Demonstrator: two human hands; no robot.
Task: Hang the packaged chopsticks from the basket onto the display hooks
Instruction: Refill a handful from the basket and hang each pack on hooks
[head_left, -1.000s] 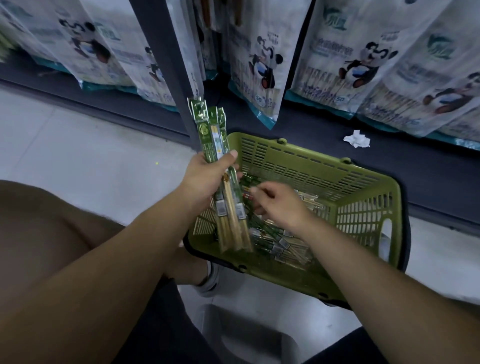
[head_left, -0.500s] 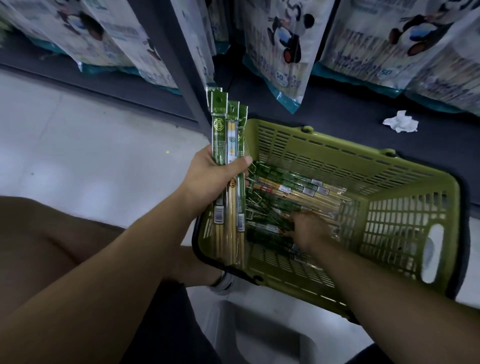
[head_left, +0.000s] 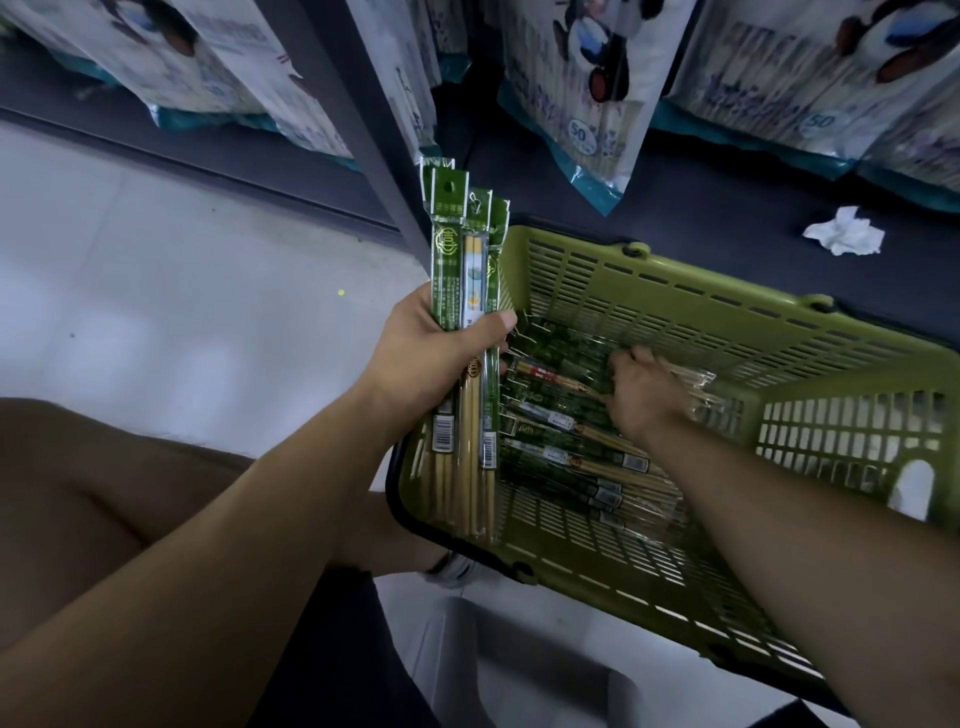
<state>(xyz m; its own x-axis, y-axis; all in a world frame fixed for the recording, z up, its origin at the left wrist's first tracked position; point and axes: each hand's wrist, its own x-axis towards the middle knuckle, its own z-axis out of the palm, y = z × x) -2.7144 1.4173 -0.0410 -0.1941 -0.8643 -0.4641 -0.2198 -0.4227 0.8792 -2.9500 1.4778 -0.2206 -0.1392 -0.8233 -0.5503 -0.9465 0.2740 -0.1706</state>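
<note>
A: What is nearest?

B: The left hand (head_left: 431, 358). It is clenched around a bundle of chopstick packets (head_left: 464, 291), held upright with the green header cards on top, over the near-left corner of the basket (head_left: 727, 301).

A: And the other hand?

B: The right hand (head_left: 641, 389) is down inside the green basket, on the loose packets (head_left: 566, 452) lying across its bottom. Its fingers are buried among them, so I cannot tell whether it is grasping one.

A: Where does the basket stand?

B: On the pale floor (head_left: 182, 286), beside the dark shelf base (head_left: 727, 208).

A: Beyond that?

B: A crumpled paper (head_left: 844, 236) lies on the shelf base, and panda bags (head_left: 587, 104) hang above it.
</note>
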